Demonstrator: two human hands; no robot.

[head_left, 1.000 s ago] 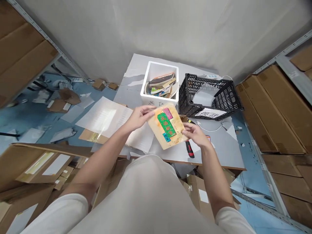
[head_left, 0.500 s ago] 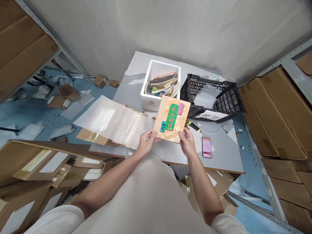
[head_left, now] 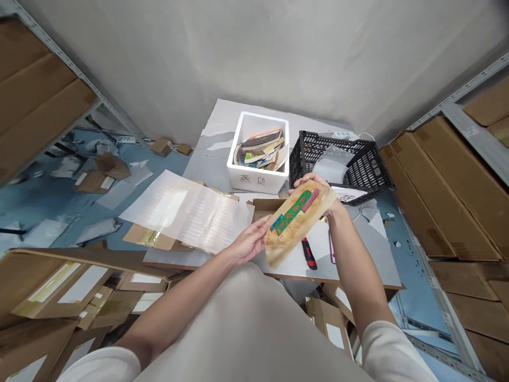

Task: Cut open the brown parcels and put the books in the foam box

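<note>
A worn, cream-orange book (head_left: pixel 298 223) with a green title panel and Chinese characters is tilted above the table, its cover slightly blurred. My left hand (head_left: pixel 252 240) pinches its left edge between thumb and fingers. Around the far right end curls my right hand (head_left: pixel 312 180), partly hidden behind the cover. Below the book lies a box cutter (head_left: pixel 309 254) with a red and black handle, its upper part covered. A phone (head_left: pixel 332 246) shows only as a sliver beside my right forearm. Behind the book is an open cardboard piece (head_left: pixel 267 205).
A white foam box (head_left: pixel 258 181) holding several books stands at the back of the table (head_left: pixel 218 119). Right of it sits a black plastic crate (head_left: pixel 377 172). Translucent wrapping (head_left: pixel 186 212) lies over cardboard at left. Cartons (head_left: pixel 441 191) fill shelves on both sides.
The book has turned clockwise and tipped from facing me. My right hand has moved from its near right corner up to its far end. The box cutter's handle now shows.
</note>
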